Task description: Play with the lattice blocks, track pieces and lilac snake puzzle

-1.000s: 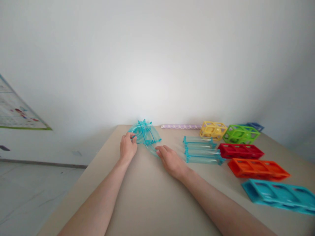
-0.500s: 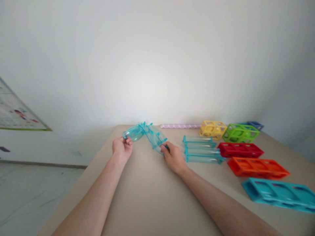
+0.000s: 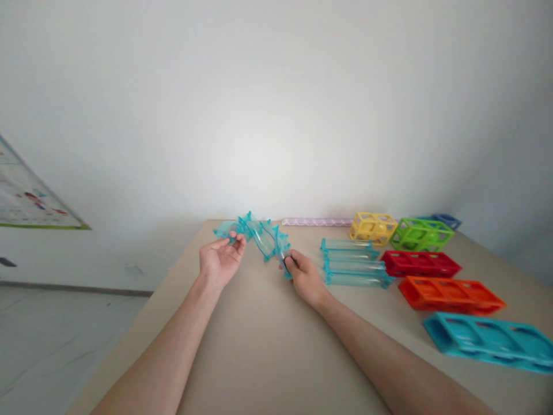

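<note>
The right hand [image 3: 306,280] is grasping the clear curved track [image 3: 281,245], judged light and stiff, best held by its rims; whether the left hand [image 3: 219,264] is gripping cannot be told.

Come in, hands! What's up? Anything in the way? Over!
Right hand: gripping curved blue tubes. Left hand: by them, half-curled, contact unclear. Nothing seen blocking; straight blue tubes lie to the right.

single head-worn view | looks forward, slightly down | close over table [image 3: 250,351] | wall [image 3: 268,115] beyond
</note>
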A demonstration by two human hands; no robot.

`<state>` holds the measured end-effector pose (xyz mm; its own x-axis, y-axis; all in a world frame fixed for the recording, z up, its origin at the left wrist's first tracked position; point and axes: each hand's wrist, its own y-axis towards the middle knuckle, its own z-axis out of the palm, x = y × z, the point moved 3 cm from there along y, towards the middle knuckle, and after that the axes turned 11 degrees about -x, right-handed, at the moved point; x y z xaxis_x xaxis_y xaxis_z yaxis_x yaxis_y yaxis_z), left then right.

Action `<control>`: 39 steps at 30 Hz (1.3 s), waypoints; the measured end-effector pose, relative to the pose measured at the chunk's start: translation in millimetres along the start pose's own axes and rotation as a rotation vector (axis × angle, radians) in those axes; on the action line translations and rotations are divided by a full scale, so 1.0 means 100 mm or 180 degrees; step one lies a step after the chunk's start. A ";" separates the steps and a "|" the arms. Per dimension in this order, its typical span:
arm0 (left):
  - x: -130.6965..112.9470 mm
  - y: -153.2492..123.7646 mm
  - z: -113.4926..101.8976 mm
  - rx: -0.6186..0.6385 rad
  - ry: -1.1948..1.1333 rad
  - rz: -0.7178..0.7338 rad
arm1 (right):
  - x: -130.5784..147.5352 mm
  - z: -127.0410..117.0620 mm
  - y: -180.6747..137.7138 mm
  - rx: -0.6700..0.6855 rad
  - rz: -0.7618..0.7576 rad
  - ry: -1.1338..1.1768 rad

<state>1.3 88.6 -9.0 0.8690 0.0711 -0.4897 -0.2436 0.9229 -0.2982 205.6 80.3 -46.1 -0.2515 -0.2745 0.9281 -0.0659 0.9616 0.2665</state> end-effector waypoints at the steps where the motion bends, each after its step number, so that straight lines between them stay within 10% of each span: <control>1: 0.00 -0.01 0.00 0.0118 -0.0071 -0.0020 | 0.00 0.01 0.00 0.0044 0.0005 0.0036; 6: -0.03 -0.04 0.03 0.0653 -0.0344 0.0043 | -0.04 0.06 0.03 0.0199 0.0130 0.0172; 16: 0.02 -0.04 0.04 0.0777 0.0585 0.0044 | -0.08 0.14 0.06 0.0295 0.0189 0.0190; 28: -0.14 -0.02 0.02 0.0806 -0.0127 0.0333 | -0.17 0.38 0.38 0.0040 0.0143 -0.0203; 39: 0.09 -0.05 0.02 0.0738 0.0953 -0.0801 | -0.05 0.33 0.22 -0.0314 -0.0312 0.0375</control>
<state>11.0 85.2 -10.5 0.7177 -0.2473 -0.6510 0.0918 0.9603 -0.2635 173.3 103.0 -53.2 -0.1333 -0.3713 0.9189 0.0120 0.9265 0.3761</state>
